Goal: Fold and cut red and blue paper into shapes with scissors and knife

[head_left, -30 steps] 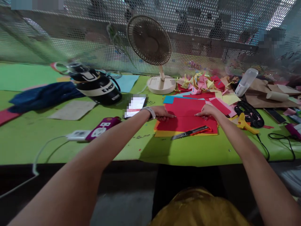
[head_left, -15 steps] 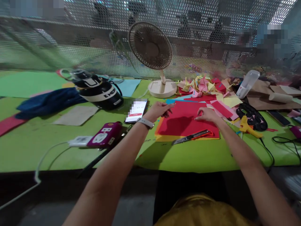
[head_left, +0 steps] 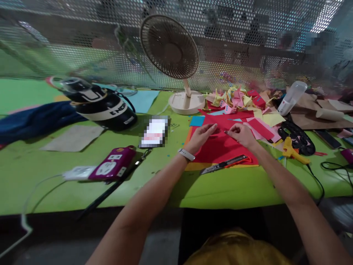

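Note:
Both hands are over a stack of red paper sheets point(head_left: 217, 152), with orange and yellow sheets showing along its left and lower edges. My left hand point(head_left: 203, 135), a pale band on its wrist, has its fingertips pinched at the upper part of the red paper. Close by on the right, my right hand point(head_left: 240, 134) is closed in a pinch on the red paper too. Red lies against red, so the held edge is hard to make out. A box cutter point(head_left: 224, 164) with an orange handle lies across the lower edge of the stack. A blue paper corner point(head_left: 197, 121) shows at the upper left.
A beige fan point(head_left: 186, 102) stands behind the paper, beside a pile of folded paper scraps point(head_left: 234, 99). To the left are a phone point(head_left: 154, 131), a purple power strip point(head_left: 113, 163) and a black bottle point(head_left: 103, 108). A yellow glue gun point(head_left: 294, 152) lies right.
My hands lifted from the crease line on the red paper and came closer together, the left moving rightward. More of the blue corner shows now. The view shifted slightly.

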Motion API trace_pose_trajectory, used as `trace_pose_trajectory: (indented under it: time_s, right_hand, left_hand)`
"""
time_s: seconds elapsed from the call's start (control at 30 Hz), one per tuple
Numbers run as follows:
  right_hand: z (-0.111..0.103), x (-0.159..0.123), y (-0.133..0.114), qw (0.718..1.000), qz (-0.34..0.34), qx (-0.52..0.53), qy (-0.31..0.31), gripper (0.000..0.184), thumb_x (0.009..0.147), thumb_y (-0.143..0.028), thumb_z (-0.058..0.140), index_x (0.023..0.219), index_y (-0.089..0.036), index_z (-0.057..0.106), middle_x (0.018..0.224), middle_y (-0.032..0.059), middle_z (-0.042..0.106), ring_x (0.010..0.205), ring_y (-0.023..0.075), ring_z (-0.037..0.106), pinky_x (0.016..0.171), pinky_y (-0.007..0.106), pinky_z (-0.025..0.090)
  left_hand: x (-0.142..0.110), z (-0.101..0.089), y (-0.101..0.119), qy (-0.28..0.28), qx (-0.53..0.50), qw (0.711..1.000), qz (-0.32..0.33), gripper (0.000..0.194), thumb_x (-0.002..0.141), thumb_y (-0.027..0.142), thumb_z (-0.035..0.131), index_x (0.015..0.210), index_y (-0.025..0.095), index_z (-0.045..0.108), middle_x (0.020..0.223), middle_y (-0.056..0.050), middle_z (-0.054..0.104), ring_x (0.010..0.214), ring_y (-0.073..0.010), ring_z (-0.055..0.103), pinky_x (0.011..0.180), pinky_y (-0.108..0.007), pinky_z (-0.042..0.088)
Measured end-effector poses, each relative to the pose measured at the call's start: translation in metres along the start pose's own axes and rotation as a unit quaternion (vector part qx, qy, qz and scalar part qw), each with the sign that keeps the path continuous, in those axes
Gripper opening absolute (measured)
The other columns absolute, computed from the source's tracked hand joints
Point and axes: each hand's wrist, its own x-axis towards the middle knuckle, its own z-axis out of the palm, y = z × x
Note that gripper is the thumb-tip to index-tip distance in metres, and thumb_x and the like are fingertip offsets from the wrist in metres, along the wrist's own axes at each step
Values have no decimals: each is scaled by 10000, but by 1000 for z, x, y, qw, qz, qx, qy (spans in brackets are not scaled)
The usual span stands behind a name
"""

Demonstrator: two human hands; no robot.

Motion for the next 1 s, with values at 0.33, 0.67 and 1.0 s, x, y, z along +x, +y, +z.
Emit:
trace_pose_trajectory:
  time_s: [0.33, 0.67, 1.0]
  right_hand:
    - [-11, -15, -7, 956, -238, -153, 74, 228, 868, -210, 521, 1055, -211, 652, 1021, 78, 682, 970, 205, 620, 862, 323, 492]
    - [10, -13, 6, 849, -437, -292, -45, 442, 867, -74, 481, 1267, -224, 596, 1428, 77, 512, 1375, 213, 396, 1128, 474, 327]
    - [13, -13, 8, 833, -467, -292, -59, 415, 925, -45, 394, 1237, -194, 624, 1313, 81, 611, 1277, 175, 523, 1101, 437, 387]
  left_hand:
    - [3, -11, -2, 12, -123, 989, -77, 390, 553, 419, 872, 721, 137, 661, 589, 44, 573, 528, -61, 531, 606, -211, 533]
    - [3, -14, -7, -48, -134, 979, -143, 291, 660, 335, 828, 802, 117, 699, 728, -41, 707, 649, -134, 653, 661, -252, 548]
    - [2, -13, -5, -20, -135, 980, -143, 282, 643, 346, 837, 792, 158, 688, 719, -15, 700, 608, -112, 650, 609, -224, 542]
